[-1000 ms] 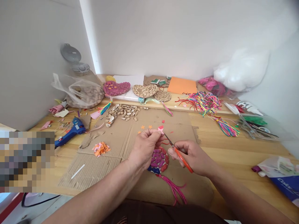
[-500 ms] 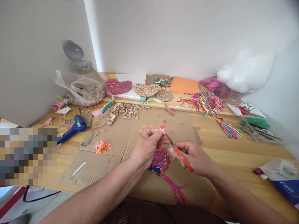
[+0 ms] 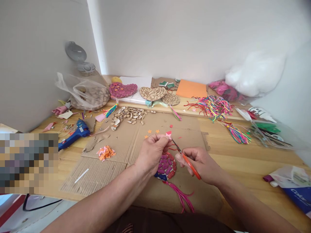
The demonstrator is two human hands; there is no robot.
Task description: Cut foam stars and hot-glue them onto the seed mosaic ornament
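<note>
Between the thumb and fingers of my left hand (image 3: 153, 147) is a small pink paper star (image 3: 168, 136) with a red piece of paper at its top edge. My right hand (image 3: 198, 163) grips orange-handled scissors (image 3: 190, 165), and their dark blades reach to the lower right side of the star. Beneath my hands lies a round peanut-shell piece (image 3: 167, 165) painted purple, blue and red, partly covered by my left hand. A pink tassel (image 3: 182, 195) hangs from its lower edge. Several orange paper stars (image 3: 150, 131) rest just beyond my left hand.
Cardboard (image 3: 109, 174) covers the middle of the wooden table. Left are orange and pink scraps (image 3: 106, 152), a blue glue gun (image 3: 76, 134) and peanut shells (image 3: 130, 115). Peanut-shell hearts (image 3: 152, 93) stand at the back. Colourful strings (image 3: 215, 106) and a plastic tray (image 3: 272, 134) of tools lie right.
The view has shifted very slightly. Both hands, the star and the scissors stay in nearly the same place.
</note>
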